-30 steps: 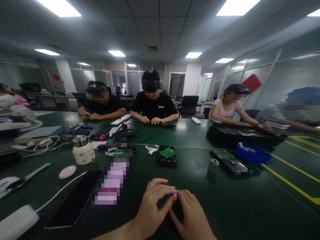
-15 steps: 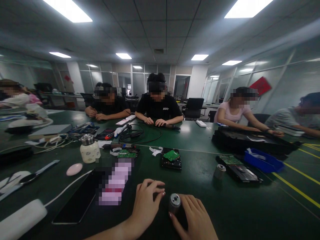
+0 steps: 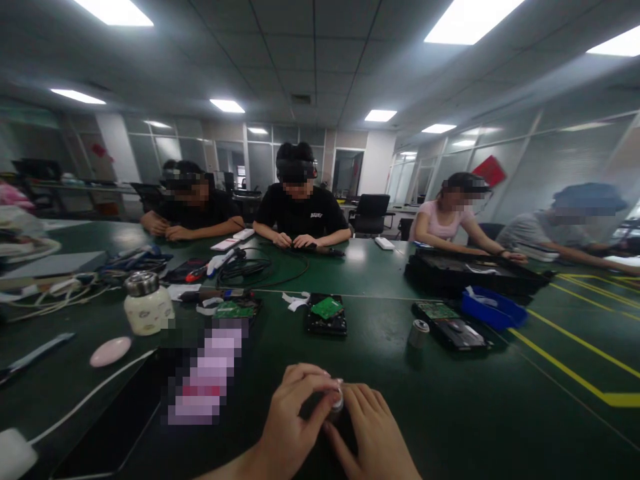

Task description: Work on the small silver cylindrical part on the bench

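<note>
A small silver metal cylinder [image 3: 337,404] stands on the green table in front of me, mostly covered by my fingers. My right hand [image 3: 375,427] is closed around it from the right, its thumb on the near side. Thumb and fingertips of my left hand [image 3: 303,410] come together at the top of the cylinder; whether a tiny part lies between them is hidden. A second metal cylinder [image 3: 419,333] stands further off to the right. Beyond my hands lies a black hard drive [image 3: 327,323] with a green circuit board [image 3: 327,307] on it.
Another opened drive [image 3: 463,333] and a blue bin [image 3: 495,310] lie right, before a black tray [image 3: 475,270]. Left are a cream bottle [image 3: 149,310], a pink oval object [image 3: 111,351], a dark tablet [image 3: 113,413] and a cable. Several people sit across the table.
My left hand has moved right, its fingers closing onto the top of the cylinder. My right hand stays around it. The view has turned slightly right.
</note>
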`<state>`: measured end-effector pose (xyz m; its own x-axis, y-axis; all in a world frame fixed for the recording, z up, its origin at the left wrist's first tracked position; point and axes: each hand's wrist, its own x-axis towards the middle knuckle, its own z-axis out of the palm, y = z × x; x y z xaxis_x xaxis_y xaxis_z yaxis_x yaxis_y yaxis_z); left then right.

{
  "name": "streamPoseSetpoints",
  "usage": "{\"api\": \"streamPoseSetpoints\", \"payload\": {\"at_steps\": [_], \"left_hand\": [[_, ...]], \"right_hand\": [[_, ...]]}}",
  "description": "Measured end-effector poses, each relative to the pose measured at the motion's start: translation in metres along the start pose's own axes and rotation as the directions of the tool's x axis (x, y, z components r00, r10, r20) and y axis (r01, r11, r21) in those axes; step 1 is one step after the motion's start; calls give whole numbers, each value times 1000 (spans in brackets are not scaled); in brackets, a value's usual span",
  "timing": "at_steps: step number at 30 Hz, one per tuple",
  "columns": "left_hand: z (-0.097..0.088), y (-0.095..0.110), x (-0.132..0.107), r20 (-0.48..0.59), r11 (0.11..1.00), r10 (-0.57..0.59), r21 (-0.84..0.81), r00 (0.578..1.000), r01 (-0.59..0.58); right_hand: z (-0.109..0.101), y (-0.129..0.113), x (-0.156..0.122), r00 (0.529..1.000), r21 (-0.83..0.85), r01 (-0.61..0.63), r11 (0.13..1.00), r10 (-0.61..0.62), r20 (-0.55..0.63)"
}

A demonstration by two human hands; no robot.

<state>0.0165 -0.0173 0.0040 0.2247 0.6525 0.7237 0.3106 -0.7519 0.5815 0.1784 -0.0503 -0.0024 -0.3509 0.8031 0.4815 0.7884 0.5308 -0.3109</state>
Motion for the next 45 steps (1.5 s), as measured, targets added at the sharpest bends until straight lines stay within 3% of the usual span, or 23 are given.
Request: {"api": "streamPoseSetpoints", "payload": {"at_steps": [5,12,18,23,33,36,39,43,45], "left_hand": [[0,4,2,37,999,37,-5,999,-37],[-3,-6,0,-25,969,239,70,971,-237],[-4,-11,-2,49,967,252,30,967,-253],[-2,-2,-1,92,989,140,36,986,-144],[-2,9,5,20,990,-126,-65,992,127],[-3,7,5,-125,992,-118,-68,985,111],[-7,0,3,-290,989,-129,33,948,144],[-11,-15,-2,-108,884,-385,241,916,400],[-11,-22,-4,-64,859,-439,264,896,439]], "right_hand": [[0,2,0,1000,40,-26,999,26,-2],[10,4,-5,990,-53,-111,992,115,79],[17,8,-5,992,-75,-112,991,116,46],[7,4,-3,997,-40,-72,997,73,27],[-4,4,2,999,-93,43,995,-46,-21],[-5,6,3,995,-126,76,989,-84,-56],[-6,7,3,995,-142,61,988,-72,-71],[-7,5,4,998,-159,36,987,-42,-36],[-9,3,5,999,-170,34,985,-35,-7]]}}
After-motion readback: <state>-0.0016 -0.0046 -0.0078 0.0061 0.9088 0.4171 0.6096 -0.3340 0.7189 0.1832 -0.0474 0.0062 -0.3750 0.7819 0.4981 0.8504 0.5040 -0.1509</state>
